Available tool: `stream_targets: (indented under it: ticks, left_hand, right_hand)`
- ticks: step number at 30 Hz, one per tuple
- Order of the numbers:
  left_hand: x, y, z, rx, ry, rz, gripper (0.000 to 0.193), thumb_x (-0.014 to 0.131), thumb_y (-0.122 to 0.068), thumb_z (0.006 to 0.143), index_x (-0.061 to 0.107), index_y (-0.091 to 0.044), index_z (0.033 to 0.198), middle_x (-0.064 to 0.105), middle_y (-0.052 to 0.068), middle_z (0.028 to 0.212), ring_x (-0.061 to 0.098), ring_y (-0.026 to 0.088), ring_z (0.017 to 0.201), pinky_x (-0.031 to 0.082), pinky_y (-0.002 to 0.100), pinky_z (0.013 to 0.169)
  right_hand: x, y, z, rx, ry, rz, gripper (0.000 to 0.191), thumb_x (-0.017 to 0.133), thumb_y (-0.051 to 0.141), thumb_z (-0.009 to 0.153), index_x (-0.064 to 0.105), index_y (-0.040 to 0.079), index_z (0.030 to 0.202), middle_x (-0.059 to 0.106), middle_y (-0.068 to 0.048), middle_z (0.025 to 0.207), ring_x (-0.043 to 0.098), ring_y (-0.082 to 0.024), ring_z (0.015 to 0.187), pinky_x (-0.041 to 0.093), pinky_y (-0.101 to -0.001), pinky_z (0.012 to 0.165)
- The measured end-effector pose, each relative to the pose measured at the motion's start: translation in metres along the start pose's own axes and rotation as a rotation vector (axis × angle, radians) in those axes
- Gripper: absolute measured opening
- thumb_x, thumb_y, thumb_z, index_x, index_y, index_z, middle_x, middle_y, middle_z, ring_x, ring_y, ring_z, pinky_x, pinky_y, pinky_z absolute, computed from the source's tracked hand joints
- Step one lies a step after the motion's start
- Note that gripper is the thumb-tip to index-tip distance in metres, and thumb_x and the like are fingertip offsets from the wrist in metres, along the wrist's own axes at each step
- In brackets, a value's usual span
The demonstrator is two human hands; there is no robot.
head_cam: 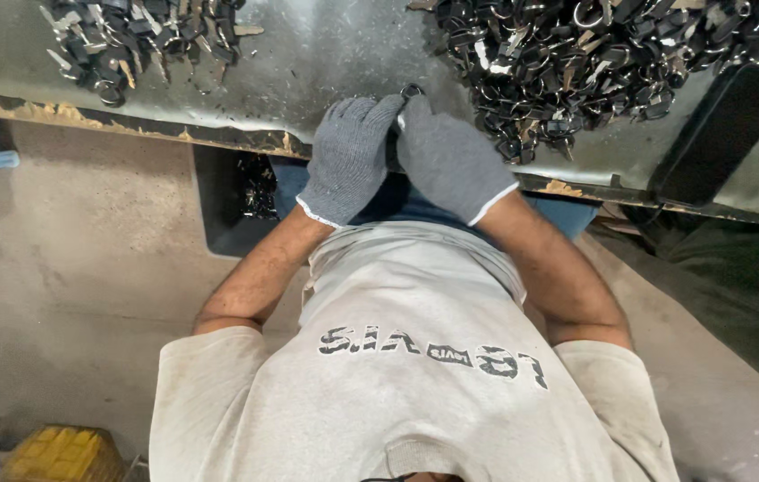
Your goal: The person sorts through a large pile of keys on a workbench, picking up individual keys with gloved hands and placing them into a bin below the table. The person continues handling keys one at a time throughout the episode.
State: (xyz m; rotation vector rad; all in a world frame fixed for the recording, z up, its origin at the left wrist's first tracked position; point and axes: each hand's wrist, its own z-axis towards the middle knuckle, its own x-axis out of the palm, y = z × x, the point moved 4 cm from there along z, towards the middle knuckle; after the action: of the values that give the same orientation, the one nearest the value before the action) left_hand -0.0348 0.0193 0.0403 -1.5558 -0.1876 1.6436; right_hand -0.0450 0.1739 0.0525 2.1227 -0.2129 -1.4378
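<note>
Nearest the camera is the person's pale grey shirt, with a band of dark block lettering across the chest. On the floor at the near left stands a yellow crate.

Just beyond the shirt, at the near edge of the metal table, the two gloved hands meet. The left hand and the right hand, both in grey knit gloves, close together on a small dark metal piece with a ring at its top; only that ring shows above the fingertips. Both hands hold it in a narrow pinch, fingers pressed against each other. To handle it well, I judge the piece should stay low over the table edge, with fingertips gripping firmly through the thick knit so that it does not slip.

Below the table edge, left of the hands, a dark bin holds a few black pieces.

Farther off, a large heap of dark pieces lies on the right, a smaller heap on the far left. A flat black rounded rectangle lies at the right.
</note>
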Motion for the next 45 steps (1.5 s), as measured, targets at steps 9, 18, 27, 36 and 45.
stream_targets:
  ticks: [9,18,27,36,45]
  left_hand:
    - [-0.011,-0.002,0.012,0.005,0.004,-0.009,0.027,0.070,-0.004,0.095,0.066,-0.007,0.121,0.069,0.013,0.109,0.066,0.034,0.104,0.053,0.046,0.094]
    - [-0.027,0.020,0.079,0.067,-0.295,0.173,0.036,0.076,-0.010,0.095,0.062,-0.011,0.128,0.068,0.013,0.116,0.063,0.031,0.109,0.052,0.046,0.092]
    - [0.013,0.019,0.051,-0.112,0.055,0.015,0.041,0.069,-0.010,0.094,0.058,-0.005,0.133,0.065,0.019,0.112,0.064,0.036,0.106,0.052,0.047,0.093]
    - [0.022,0.019,0.083,0.008,-0.094,0.244,0.030,0.068,-0.020,0.099,0.061,-0.009,0.126,0.069,0.016,0.114,0.064,0.036,0.107,0.049,0.050,0.093]
    - [-0.007,-0.012,0.029,-0.133,0.161,0.076,0.029,0.064,-0.010,0.095,0.060,-0.005,0.123,0.066,0.020,0.110,0.063,0.040,0.101,0.047,0.051,0.088]
  right_hand:
    - [0.014,0.000,-0.011,0.027,-0.041,-0.275,0.045,0.062,0.016,0.106,0.045,-0.013,0.137,0.069,-0.025,0.098,0.074,-0.039,0.083,0.060,-0.0482,0.065]
    - [0.011,-0.007,-0.014,-0.063,-0.202,-0.104,0.077,0.071,0.024,0.099,0.029,-0.012,0.153,0.058,-0.037,0.134,0.072,-0.045,0.104,0.061,-0.0466,0.074]
    - [-0.003,-0.009,-0.023,-0.128,-0.089,-0.009,0.056,0.076,0.020,0.086,0.049,-0.009,0.126,0.043,-0.043,0.144,0.065,-0.052,0.113,0.060,-0.0497,0.088]
    - [0.000,0.000,-0.017,-0.001,0.042,-0.051,0.040,0.072,0.026,0.091,0.058,-0.003,0.115,0.050,-0.039,0.134,0.067,-0.050,0.102,0.059,-0.0542,0.078]
    - [0.001,-0.006,-0.015,-0.032,-0.092,-0.103,0.043,0.066,0.026,0.093,0.054,-0.005,0.121,0.058,-0.028,0.125,0.072,-0.042,0.092,0.060,-0.0529,0.073]
